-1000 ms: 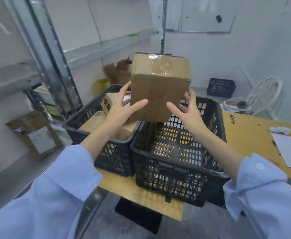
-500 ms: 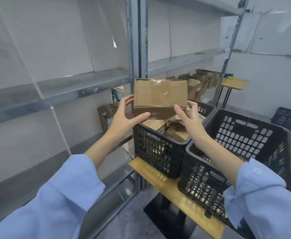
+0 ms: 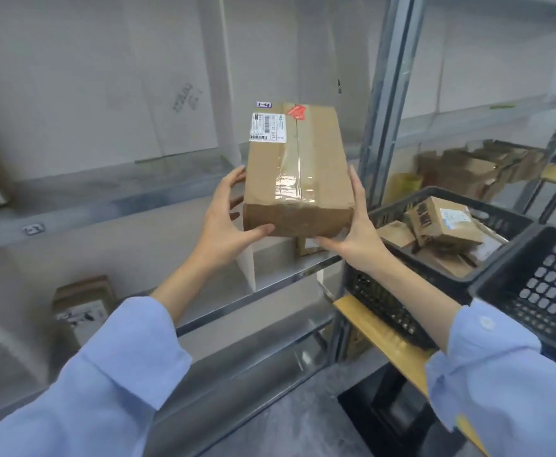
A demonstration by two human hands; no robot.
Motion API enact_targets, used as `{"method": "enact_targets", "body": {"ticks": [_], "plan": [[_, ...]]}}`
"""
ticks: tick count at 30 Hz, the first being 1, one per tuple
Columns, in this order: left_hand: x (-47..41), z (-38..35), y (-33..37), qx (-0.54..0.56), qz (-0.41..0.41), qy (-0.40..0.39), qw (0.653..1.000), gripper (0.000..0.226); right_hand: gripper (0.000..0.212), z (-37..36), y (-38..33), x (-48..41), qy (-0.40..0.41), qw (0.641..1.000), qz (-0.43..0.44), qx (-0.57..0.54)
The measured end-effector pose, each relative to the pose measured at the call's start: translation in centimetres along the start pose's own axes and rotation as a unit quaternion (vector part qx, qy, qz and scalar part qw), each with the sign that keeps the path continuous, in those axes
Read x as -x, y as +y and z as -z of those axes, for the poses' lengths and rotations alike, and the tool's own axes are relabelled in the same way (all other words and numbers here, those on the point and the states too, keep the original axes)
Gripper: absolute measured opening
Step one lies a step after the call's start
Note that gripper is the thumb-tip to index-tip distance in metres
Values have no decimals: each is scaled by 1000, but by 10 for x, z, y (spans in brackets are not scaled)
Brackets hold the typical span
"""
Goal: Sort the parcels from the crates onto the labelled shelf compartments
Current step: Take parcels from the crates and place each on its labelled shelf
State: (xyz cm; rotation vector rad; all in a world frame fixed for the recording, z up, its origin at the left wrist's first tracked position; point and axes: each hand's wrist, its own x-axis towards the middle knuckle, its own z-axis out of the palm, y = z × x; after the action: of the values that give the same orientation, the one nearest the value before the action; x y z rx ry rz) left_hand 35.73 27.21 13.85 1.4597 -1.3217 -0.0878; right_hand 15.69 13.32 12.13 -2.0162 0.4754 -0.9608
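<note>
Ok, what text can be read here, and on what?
"1-4", probably: small sticker on the held box.
Too small to read: shipping label, red sticker.
Blurred: shelf tag, print on the parcel in the crate.

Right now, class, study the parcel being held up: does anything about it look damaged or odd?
Yes. The parcel, held between the left hand and right hand, has a crumpled, dented near end, and its clear tape is wrinkled there. Otherwise it looks closed.
</note>
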Motion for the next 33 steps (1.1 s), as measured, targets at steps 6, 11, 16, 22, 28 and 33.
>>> {"method": "enact_targets", "body": {"ticks": [6, 11, 16, 22, 28, 33], "plan": [[41, 65, -9, -54, -23, 37, 998, 105, 121, -61, -33, -3, -36, 998, 53, 0], [71, 107, -11, -73, 1, 67, 995, 104, 113, -100, -50, -6, -84, 994, 65, -25], [101, 134, -10, -89, 52, 97, 990, 99, 73, -134, -62, -15, -141, 982, 22, -121], [129, 147, 1, -147, 82, 133, 977, 99, 84, -160, -59, -14, -183, 973, 44, -134], [152, 144, 3, -200, 96, 147, 964, 110, 107, -170, -56, -7, -209, 969, 33, -129], [162, 133, 4, -207, 97, 158, 961, 113, 85, -165, -56, 0, -217, 968, 57, -112]]}}
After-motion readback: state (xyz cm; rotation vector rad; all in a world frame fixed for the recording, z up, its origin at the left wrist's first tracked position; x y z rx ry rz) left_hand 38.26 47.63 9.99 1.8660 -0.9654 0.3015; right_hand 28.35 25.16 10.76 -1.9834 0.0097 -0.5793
